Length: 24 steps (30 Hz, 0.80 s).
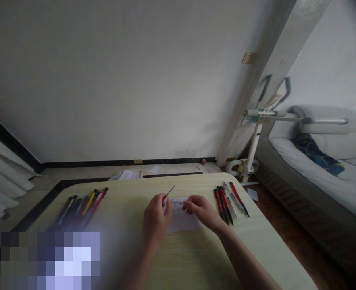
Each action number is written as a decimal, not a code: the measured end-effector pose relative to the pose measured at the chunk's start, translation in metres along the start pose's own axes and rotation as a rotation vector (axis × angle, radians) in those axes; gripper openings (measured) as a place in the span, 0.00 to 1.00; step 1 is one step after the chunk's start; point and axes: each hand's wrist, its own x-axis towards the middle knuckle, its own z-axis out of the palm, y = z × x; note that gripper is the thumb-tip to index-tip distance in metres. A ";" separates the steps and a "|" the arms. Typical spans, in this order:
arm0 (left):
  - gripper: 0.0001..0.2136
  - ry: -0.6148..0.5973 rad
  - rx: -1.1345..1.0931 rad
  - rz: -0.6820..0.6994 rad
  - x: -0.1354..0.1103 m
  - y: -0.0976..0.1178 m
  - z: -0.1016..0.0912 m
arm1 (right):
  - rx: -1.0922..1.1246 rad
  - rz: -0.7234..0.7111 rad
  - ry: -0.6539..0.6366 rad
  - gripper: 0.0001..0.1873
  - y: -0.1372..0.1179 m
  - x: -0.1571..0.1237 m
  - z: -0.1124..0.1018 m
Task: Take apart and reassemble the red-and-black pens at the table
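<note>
My left hand (157, 213) is closed around a slim pen-like piece (169, 191), red where it leaves the fingers and thin and dark toward its raised end. Just right of it, my right hand (199, 208) has its fingers curled together in a pinch; whatever lies between them is too small to make out. A white sheet of paper (184, 224) lies on the table under and between both hands. Small dark marks or bits show near the paper's upper part. Several red, black and clear pens (223, 204) lie side by side to the right of my right hand.
More pens (82, 206) in dark, yellow and red lie at the table's left. The pale wooden table (126, 245) has rounded far corners. Beyond it stand a box with papers (129, 175), a wall, exercise equipment (253, 149) and a bed (323, 177). A pixelated patch covers the lower left.
</note>
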 end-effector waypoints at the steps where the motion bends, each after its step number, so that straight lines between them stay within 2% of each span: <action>1: 0.08 0.000 -0.035 0.031 -0.001 0.001 0.001 | 0.044 -0.023 0.047 0.16 0.001 0.000 0.002; 5: 0.08 -0.058 -0.119 0.151 -0.005 0.004 0.004 | 0.167 -0.095 0.164 0.15 0.006 -0.001 0.004; 11: 0.08 -0.047 -0.050 0.282 -0.006 0.011 0.001 | 0.282 -0.158 0.204 0.14 0.012 -0.006 0.006; 19: 0.07 -0.014 -0.074 0.360 -0.005 0.013 0.003 | 0.498 -0.194 0.222 0.13 0.011 -0.006 0.012; 24: 0.09 -0.103 -0.118 0.345 -0.008 0.013 0.004 | 0.601 -0.149 0.211 0.12 0.013 -0.005 0.013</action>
